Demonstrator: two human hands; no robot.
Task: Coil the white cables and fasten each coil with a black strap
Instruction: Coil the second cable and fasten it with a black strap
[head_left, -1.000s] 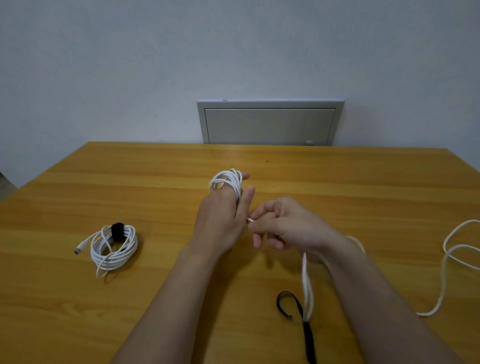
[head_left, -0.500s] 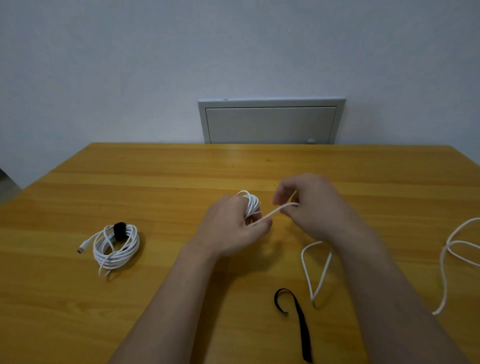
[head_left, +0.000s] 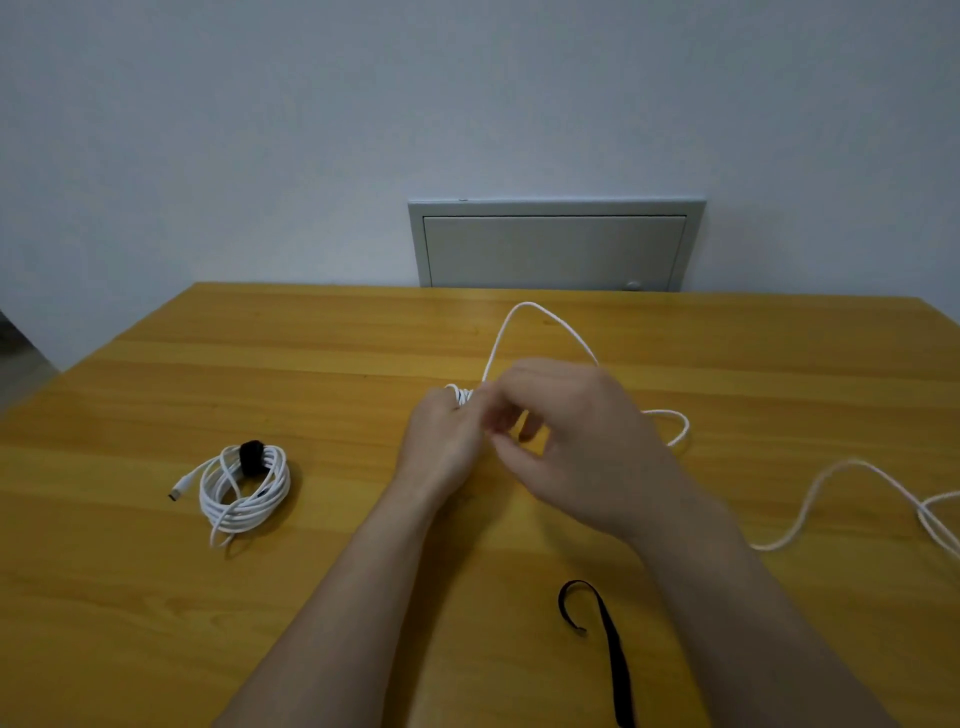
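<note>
My left hand (head_left: 441, 441) sits at the table's middle with a small white cable coil (head_left: 460, 395) wound around its fingers. Close on its right, my right hand (head_left: 566, 431) pinches the same white cable; a loop of it (head_left: 524, 312) arcs up behind both hands. The loose white cable (head_left: 821, 488) trails off to the right edge. A black strap (head_left: 608, 644) lies flat near the front, below my right forearm. At the left rests a finished white coil (head_left: 244, 493) bound with a black strap (head_left: 252, 457).
The wooden table (head_left: 156, 597) fills the view; its far edge meets a pale wall with a grey panel (head_left: 556, 244). The table's left corner drops away at the far left.
My right hand has carried the cable up and over toward the left hand, throwing a tall loop behind them. The slack that lay beside the black strap has been drawn away.
</note>
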